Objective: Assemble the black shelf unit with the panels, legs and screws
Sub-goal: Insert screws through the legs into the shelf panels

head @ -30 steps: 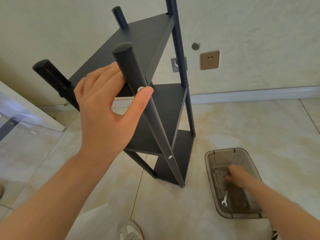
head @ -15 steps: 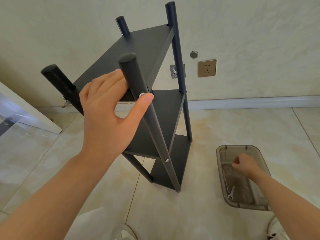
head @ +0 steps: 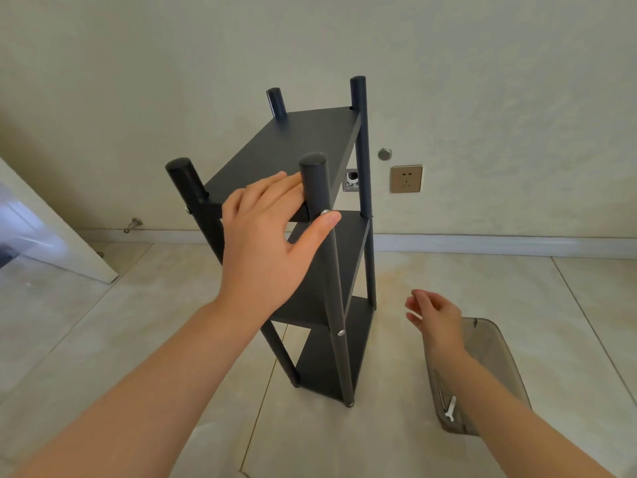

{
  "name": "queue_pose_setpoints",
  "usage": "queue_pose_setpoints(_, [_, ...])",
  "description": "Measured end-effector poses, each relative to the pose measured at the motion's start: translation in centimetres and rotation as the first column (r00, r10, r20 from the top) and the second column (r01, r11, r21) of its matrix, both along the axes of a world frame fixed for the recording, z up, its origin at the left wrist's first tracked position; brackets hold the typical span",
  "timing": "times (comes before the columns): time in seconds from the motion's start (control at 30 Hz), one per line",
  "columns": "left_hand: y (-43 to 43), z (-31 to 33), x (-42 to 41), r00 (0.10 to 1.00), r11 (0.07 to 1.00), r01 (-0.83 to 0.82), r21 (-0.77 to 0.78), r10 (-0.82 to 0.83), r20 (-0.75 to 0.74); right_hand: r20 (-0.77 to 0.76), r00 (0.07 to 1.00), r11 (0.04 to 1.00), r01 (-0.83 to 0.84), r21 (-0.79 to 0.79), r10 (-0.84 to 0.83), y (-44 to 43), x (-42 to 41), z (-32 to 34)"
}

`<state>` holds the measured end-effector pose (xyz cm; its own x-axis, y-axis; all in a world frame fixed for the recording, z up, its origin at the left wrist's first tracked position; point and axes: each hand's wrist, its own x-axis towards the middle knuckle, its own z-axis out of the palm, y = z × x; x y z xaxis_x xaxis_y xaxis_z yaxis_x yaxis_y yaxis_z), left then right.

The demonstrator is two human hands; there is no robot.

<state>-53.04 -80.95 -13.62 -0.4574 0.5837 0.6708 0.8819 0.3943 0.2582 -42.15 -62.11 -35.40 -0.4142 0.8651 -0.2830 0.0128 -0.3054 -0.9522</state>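
The left hand [head: 269, 243] is bracing the upright shelf unit [head: 344, 257], straight fingers lying on its top panel [head: 293, 146], thumb touching the front leg's [head: 315, 181] screw [head: 325, 212]. The right hand [head: 435, 315] is hovering relaxed, apparently empty, right of that leg, above the bin [head: 499, 353].

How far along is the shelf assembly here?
Done: three panels sit between four legs; the shelf unit stands on the floor. In hand: the left hand steadies the top panel, thumb at a screw; the right hand hovers empty. Left: perhaps tightening; a wrench lies in the bin.
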Motion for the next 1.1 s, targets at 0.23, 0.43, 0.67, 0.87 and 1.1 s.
queue_pose_setpoints(0.23, [-0.2,0.4,0.4,1.000,1.000,-0.011,-0.010,0.011,-0.006,-0.179,0.967,0.967,-0.140,0.214,0.180,-7.8,-2.9,10.2])
queue_pose_setpoints(0.43, [-1.2,0.9,0.2,0.999,0.999,-0.032,-0.040,0.034,0.034,-0.135,0.903,0.891,-0.361,0.275,0.407,-11.3,-4.7,13.1])
queue_pose_setpoints(0.67, [-3.0,1.9,-1.9,0.989,0.996,-0.083,-0.030,0.086,0.118,0.013,0.871,0.797,-0.456,0.395,0.492,-11.8,-7.2,14.8])
queue_pose_setpoints(0.87, [-4.5,2.6,-4.0,0.969,0.989,-0.136,0.061,0.120,0.215,0.119,0.838,0.755,-0.535,0.380,0.533,-12.0,-9.9,16.1])
queue_pose_setpoints(1.1, [-7.5,1.4,-5.5,0.911,0.947,-0.235,0.218,0.137,0.388,0.275,0.750,0.623,-0.656,0.427,0.602,-12.7,-11.9,17.2])
